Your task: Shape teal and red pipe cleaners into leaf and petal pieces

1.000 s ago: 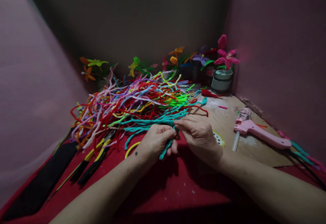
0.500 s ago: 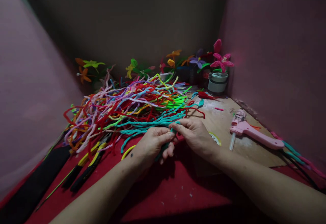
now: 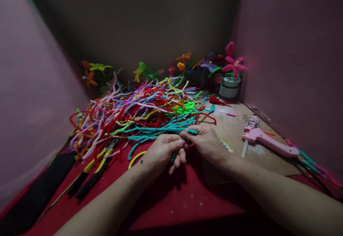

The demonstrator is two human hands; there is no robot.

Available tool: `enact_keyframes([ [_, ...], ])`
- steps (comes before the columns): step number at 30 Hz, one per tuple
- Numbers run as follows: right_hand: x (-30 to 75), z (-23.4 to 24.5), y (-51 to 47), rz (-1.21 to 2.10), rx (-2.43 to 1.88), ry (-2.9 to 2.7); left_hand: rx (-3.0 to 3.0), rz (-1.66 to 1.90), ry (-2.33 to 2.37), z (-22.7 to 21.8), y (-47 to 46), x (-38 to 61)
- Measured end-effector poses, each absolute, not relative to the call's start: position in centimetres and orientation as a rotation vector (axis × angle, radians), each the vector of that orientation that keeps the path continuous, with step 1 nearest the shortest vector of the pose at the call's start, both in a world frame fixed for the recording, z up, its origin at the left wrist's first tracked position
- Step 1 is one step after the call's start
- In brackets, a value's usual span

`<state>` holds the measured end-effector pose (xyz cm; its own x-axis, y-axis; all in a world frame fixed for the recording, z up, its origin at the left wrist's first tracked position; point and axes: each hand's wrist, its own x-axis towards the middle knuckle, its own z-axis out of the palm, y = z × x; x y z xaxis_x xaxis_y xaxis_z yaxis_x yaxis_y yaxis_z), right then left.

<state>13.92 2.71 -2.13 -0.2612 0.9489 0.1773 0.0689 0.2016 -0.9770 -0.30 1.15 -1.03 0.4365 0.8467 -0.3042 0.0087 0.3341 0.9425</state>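
A teal pipe cleaner [image 3: 192,131] is pinched between both hands, its end showing above my right fingers. My left hand [image 3: 167,150] is closed, thumb against forefinger, with a dark teal part of it showing under the palm. My right hand [image 3: 205,141] grips it from the other side, and the fingertips of the two hands meet. Most of the held piece is hidden by the fingers. Just beyond the hands lie more teal pipe cleaners [image 3: 160,129], at the front of a large tangled pile of pipe cleaners [image 3: 120,111] in many colours.
Yellow-and-black pliers [image 3: 99,164] lie at the left on the red cloth [image 3: 187,207]. A pink glue gun [image 3: 268,143] rests on a brown board [image 3: 238,119] at the right. Behind stand pipe-cleaner flowers, a pink one [image 3: 235,65] in a grey pot [image 3: 229,87].
My fingers have shifted slightly on the teal pipe cleaner, and its end now points right, above my right hand. The view has moved a little; the things on the table have not.
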Motion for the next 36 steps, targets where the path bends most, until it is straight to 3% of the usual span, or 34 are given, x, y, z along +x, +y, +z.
enact_keyframes([
  [6,14.4,-2.3,3.2,1.02,-1.076,-1.516,0.969,0.639,0.849,-1.3,1.4,-0.6],
  [14,14.8,-2.4,4.1,1.439,-1.049,-1.231,0.933,0.647,0.879,-1.0,1.3,-1.0],
  [25,14.8,-1.9,4.1,1.444,-1.042,-1.175,1.267,0.656,1.182,-1.1,1.6,-1.8],
  [30,14.9,-1.7,4.0,1.631,-0.921,-1.06,1.244,0.696,1.255,-0.3,1.5,-1.8],
  [36,14.0,-2.0,3.1,1.736,-0.929,-1.402,1.25,0.809,1.302,2.0,2.7,-2.1],
])
